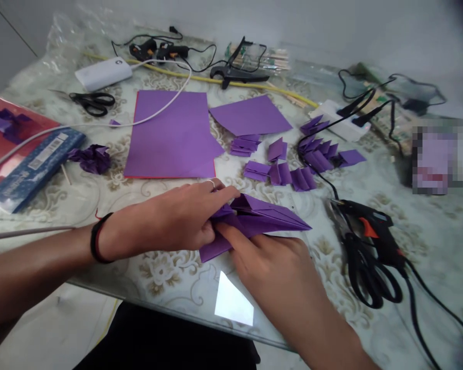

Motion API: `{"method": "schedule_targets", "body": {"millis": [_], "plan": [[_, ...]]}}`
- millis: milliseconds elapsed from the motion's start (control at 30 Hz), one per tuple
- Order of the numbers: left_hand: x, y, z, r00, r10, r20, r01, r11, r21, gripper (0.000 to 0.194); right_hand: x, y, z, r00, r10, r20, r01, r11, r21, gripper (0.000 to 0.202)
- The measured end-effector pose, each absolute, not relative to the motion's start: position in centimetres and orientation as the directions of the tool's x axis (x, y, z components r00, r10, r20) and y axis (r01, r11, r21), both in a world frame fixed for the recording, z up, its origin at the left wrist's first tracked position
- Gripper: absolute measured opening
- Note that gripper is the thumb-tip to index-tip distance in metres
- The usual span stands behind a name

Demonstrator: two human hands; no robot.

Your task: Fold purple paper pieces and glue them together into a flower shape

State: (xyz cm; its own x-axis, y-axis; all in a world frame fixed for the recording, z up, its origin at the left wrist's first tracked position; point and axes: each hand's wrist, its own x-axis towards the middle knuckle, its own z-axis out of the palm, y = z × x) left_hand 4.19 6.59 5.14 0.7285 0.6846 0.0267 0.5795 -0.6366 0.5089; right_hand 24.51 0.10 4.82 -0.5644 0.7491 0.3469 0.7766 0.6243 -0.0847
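A folded purple paper piece, its pointed tip to the right, is between my hands near the table's front edge. My left hand is closed on its left end, thumb and fingers pinching it. From below, my right hand grips the same piece, with the index finger reaching under the left hand's fingertips. Behind them lie a stack of flat purple sheets and a loose purple sheet. Several small folded purple pieces lie to the right of the stack.
Black scissors and a glue gun with cables lie at right. At left are crumpled purple paper, a red and blue packet and more scissors. A white power bank and a power strip stand further back.
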Motion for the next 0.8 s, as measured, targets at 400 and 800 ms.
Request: {"method": "schedule_targets", "body": {"millis": [400,800], "plan": [[5.1,7.4,5.7,0.825,0.562,-0.052,0.516,-0.714,0.473,0.024,25.6,-0.5,4.1,-0.547,0.755,0.361,0.795,0.603,-0.058,0.037],[5.2,7.5,4.9,0.807,0.591,-0.024,0.505,-0.667,0.547,0.024,26.0,-0.9,3.9,-0.515,0.781,0.353,0.809,0.579,-0.101,0.042]]}}
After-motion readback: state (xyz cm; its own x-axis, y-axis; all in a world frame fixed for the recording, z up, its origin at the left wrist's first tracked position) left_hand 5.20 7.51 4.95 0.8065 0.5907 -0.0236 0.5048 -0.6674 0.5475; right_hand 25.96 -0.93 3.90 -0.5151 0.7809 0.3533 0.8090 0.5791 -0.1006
